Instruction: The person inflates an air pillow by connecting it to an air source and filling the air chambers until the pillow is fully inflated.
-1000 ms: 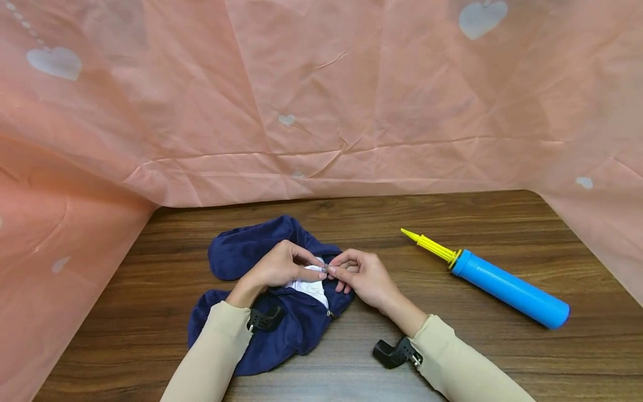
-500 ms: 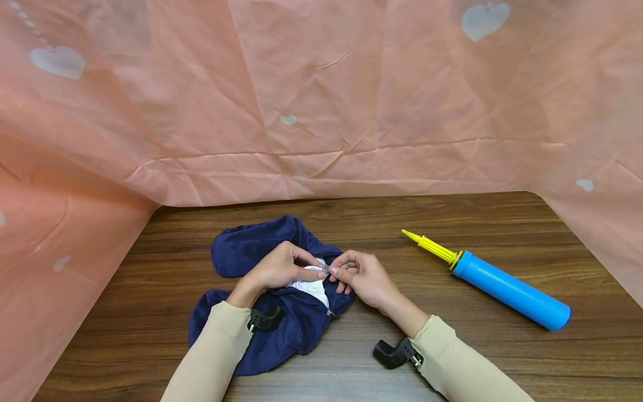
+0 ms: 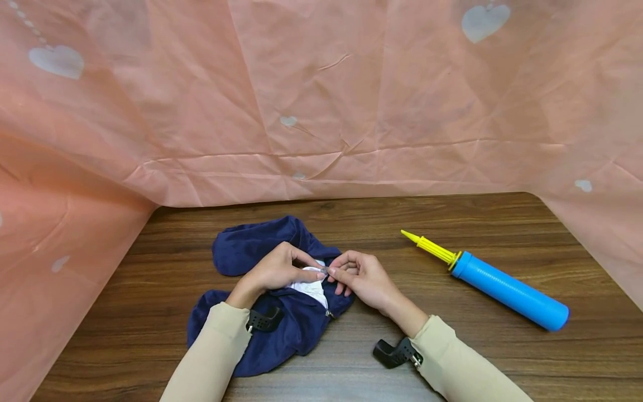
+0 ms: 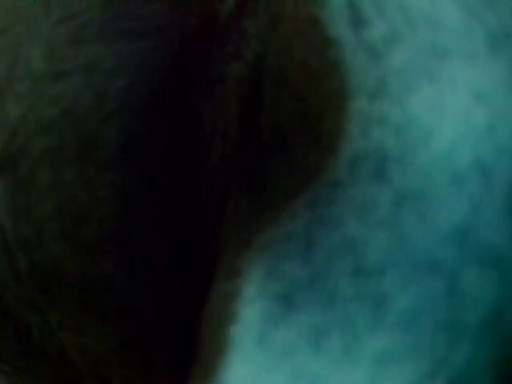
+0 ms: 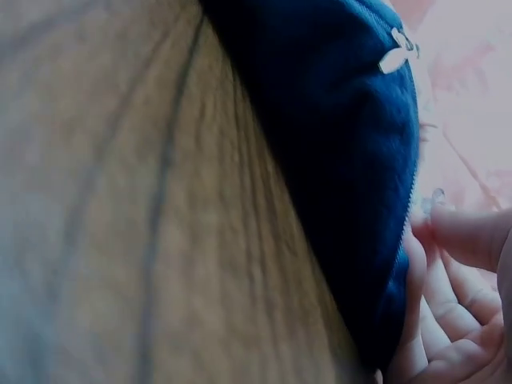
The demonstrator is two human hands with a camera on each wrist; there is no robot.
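Observation:
A navy, velvety U-shaped neck pillow (image 3: pixel 253 245) lies on the table, its cover unzipped at the curve. White inner material (image 3: pixel 312 291) shows through the opening. Over that gap, my left hand (image 3: pixel 276 269) pinches a small clear valve (image 3: pixel 325 270) from the left between thumb and forefinger. From the right, the thumb and forefinger of my right hand (image 3: pixel 365 277) pinch it too, the other fingers curled by the cover's edge. The right wrist view shows the zip pull (image 5: pixel 394 60) and the zip's teeth running down to the fingers. The left wrist view is dark and blurred.
A hand pump (image 3: pixel 509 289) with a blue barrel and yellow nozzle lies to the right on the wooden table (image 3: pixel 361 218). Pink cloth with pale hearts (image 3: pixel 326 95) hangs behind and at both sides. A black wrist camera (image 3: pixel 394 354) sits on each sleeve.
Hardly anything differs. Both hands stay at the valve with only slight finger movement, and the pillow and pump lie where they were.

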